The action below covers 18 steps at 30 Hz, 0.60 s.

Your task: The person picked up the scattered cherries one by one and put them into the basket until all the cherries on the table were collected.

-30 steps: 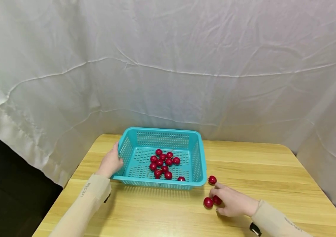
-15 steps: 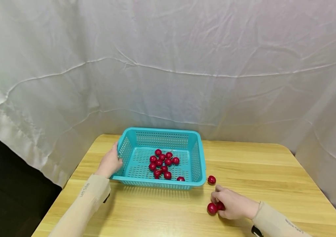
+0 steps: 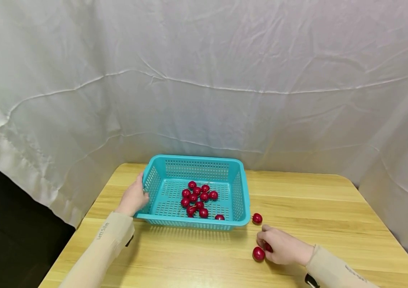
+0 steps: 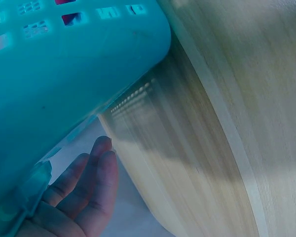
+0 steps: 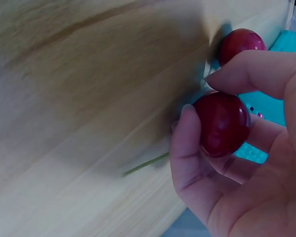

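Note:
My left hand (image 3: 133, 199) holds the left end of a turquoise perforated basket (image 3: 204, 158), thumb at the rim; in the left wrist view its fingers (image 4: 96, 182) reach below the basket's edge. Several red cherries lie on the basket floor, mostly clustered near the middle. To the basket's front right, my right hand (image 3: 284, 246) pinches a cherry (image 5: 222, 123) between thumb and curled fingers, low over the table. Just left of that hand lies a loose cherry (image 3: 259, 254). Another cherry (image 3: 257, 218) rests beside the basket's right front corner.
The basket stands on a light wooden table (image 3: 315, 200) towards its back left. Behind the table hangs a pale curtain (image 3: 204, 112). A thin green stem (image 5: 145, 164) shows beside the right fingers in the right wrist view.
My right hand has shifted slightly towards me and its fingers have drawn in round a cherry. The loose cherry beside it has rolled a little right and nearer. The left hand and basket stay put.

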{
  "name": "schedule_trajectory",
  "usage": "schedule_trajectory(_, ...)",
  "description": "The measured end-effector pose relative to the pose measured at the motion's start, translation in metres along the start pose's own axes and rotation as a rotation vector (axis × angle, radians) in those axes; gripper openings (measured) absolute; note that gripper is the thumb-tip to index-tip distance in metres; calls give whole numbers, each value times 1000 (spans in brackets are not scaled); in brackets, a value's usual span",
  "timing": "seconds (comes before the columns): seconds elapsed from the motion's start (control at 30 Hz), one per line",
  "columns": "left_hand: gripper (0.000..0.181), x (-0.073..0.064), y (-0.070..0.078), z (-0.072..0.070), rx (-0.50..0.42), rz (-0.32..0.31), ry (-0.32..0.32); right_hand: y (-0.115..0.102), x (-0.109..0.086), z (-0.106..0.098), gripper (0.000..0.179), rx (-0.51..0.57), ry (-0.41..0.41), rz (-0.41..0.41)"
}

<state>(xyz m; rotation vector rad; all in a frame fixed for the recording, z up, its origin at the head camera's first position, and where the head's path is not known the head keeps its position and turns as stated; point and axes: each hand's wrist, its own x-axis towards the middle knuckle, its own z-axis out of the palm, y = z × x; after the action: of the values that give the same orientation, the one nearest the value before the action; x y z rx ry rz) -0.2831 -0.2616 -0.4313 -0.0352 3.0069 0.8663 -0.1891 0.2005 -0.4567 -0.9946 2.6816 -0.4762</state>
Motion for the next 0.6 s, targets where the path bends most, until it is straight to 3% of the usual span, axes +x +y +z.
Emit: schedule_trajectory(0.6,84,0,0,-1,7,2,5,13,3,-7,21,-47,59,-6)
